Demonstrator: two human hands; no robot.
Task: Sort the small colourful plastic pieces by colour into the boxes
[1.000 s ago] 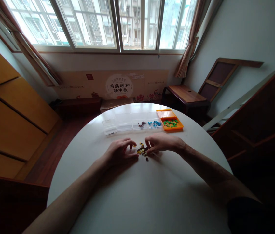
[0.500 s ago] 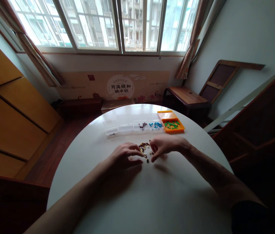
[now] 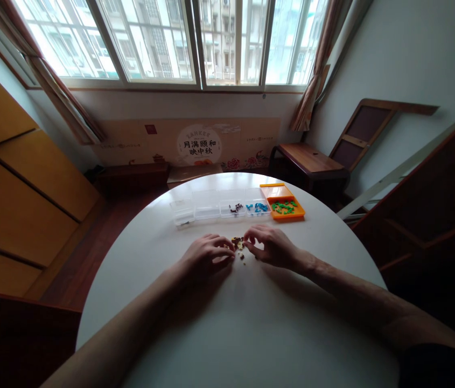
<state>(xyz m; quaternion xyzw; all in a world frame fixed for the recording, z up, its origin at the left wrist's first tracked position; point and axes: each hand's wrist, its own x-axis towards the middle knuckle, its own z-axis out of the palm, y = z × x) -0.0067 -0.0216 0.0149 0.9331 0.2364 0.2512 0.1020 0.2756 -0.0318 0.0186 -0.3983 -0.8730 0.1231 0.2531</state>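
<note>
A small pile of tiny brown and yellow pieces point(image 3: 238, 244) lies on the white round table between my two hands, with a few loose bits just in front of it. My left hand point(image 3: 209, 254) rests at the pile's left side, fingers bent and the thumb apart from them. On the other side my right hand point(image 3: 270, 247) curves its fingers at the pile's right edge, thumb spread from the fingers. Neither hand shows a piece in its grip. Some pieces are hidden behind the fingertips.
Beyond the hands stands a row of clear plastic boxes point(image 3: 207, 212). Two compartments hold dark pieces point(image 3: 236, 208) and blue pieces point(image 3: 257, 207). At the row's right end sits an orange box point(image 3: 289, 217), lid raised, with green pieces point(image 3: 284, 207). The round table point(image 3: 227, 334) has a curved edge.
My right hand has shifted left and closer to my left hand. The scattered pieces are now bunched more tightly together. My left hand has hardly moved.
</note>
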